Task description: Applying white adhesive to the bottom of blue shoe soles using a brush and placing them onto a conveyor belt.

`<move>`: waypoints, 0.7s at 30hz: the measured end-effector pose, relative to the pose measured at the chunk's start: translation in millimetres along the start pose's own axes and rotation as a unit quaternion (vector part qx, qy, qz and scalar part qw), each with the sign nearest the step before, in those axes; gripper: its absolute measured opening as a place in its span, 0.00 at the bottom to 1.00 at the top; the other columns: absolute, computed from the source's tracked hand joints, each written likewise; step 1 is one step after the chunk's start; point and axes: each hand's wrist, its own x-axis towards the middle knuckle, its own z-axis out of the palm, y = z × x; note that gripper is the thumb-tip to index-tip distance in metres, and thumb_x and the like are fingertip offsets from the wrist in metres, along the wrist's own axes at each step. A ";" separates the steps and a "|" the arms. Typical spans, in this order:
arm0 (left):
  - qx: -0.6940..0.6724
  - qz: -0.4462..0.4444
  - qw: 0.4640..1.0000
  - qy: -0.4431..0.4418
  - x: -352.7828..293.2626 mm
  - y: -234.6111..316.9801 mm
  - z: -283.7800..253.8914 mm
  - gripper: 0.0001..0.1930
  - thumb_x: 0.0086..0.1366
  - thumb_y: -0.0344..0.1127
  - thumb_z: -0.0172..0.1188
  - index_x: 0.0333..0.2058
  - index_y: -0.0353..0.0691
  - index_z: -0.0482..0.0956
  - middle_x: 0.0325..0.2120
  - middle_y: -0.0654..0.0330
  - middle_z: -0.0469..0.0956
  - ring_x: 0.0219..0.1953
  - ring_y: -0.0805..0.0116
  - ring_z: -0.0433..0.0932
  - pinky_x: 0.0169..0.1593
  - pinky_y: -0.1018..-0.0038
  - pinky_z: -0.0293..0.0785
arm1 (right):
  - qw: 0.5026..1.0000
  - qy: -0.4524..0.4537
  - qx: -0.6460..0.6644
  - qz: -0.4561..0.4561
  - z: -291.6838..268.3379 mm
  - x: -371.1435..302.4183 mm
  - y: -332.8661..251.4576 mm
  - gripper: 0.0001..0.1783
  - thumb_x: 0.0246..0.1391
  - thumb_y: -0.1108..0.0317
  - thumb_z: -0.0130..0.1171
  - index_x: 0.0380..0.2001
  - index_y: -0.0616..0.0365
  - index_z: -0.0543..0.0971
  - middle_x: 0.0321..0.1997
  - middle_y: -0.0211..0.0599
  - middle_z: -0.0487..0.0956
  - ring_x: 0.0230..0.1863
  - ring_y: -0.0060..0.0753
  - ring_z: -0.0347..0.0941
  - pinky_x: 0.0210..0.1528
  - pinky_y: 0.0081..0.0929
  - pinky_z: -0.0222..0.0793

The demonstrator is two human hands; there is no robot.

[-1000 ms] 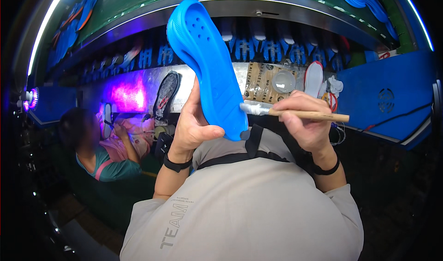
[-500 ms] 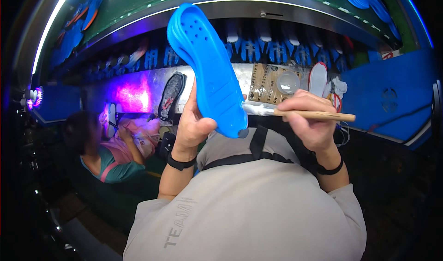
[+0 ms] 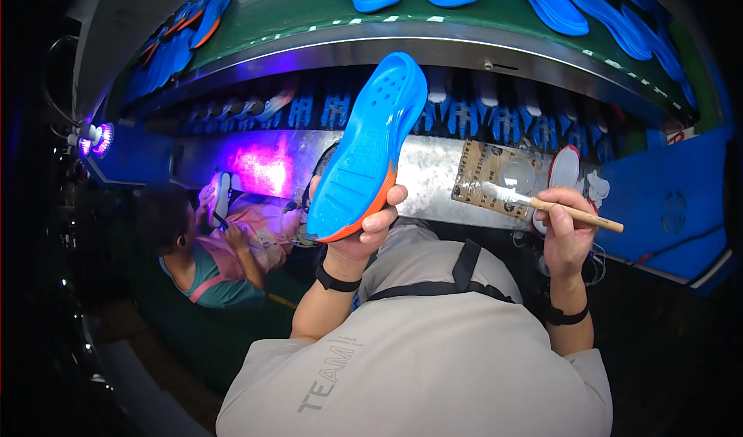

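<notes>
My left hand (image 3: 362, 242) grips a blue shoe sole (image 3: 362, 147) with an orange side wall. The sole stands nearly upright, toe end low, its holed heel end high, and its inner face toward me. Fingers wrap round its lower right edge. In my right hand (image 3: 566, 240) is a brush (image 3: 590, 217), held by its wooden handle. White, wet-looking bristles point left, apart from the sole, and sit over or just in front of a round clear dish (image 3: 517, 172). That dish rests on a piece of brown cardboard (image 3: 474, 180).
A metal bench (image 3: 433, 175) runs across in front of me. Beyond it, a green conveyor belt (image 3: 309, 18) carries several blue soles (image 3: 534, 0). A white shoe (image 3: 565, 166) stands right of the dish. At left, a person (image 3: 209, 259) handles a shoe near a purple-lit lamp (image 3: 99, 138).
The sole has turned, its heel end now leaning right and its orange side showing. The brush has left the sole's edge and moved right, toward the dish. The whole view has shifted.
</notes>
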 end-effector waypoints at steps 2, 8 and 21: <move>0.014 0.007 1.000 -0.002 -1.6 3.7 -1.1 0.50 0.61 0.61 0.64 0.70 0.37 0.48 0.54 0.33 0.62 0.38 0.51 0.79 0.39 0.63 0.84 | 1.000 0.002 -0.007 0.011 -1.8 1.6 5.5 0.11 0.60 0.70 0.56 0.39 0.67 0.81 0.34 0.36 0.79 0.33 0.21 0.74 0.36 0.17 0.67; 0.204 0.017 0.976 0.073 -7.6 15.3 5.6 0.52 0.62 0.67 0.55 0.70 0.31 0.47 0.57 0.25 0.64 0.40 0.42 0.81 0.33 0.62 0.83 | 0.997 0.025 -0.050 0.044 -14.3 -2.4 30.8 0.11 0.62 0.70 0.55 0.41 0.67 0.80 0.33 0.35 0.80 0.31 0.19 0.72 0.35 0.17 0.67; 0.525 0.212 0.823 0.033 173.2 237.5 131.5 0.41 0.70 0.64 0.43 0.62 0.27 0.62 0.57 0.33 0.68 0.40 0.53 0.82 0.42 0.67 0.81 | 0.987 0.072 -0.101 0.099 -32.1 -12.8 56.2 0.10 0.63 0.68 0.56 0.40 0.66 0.79 0.31 0.32 0.77 0.30 0.16 0.68 0.34 0.15 0.62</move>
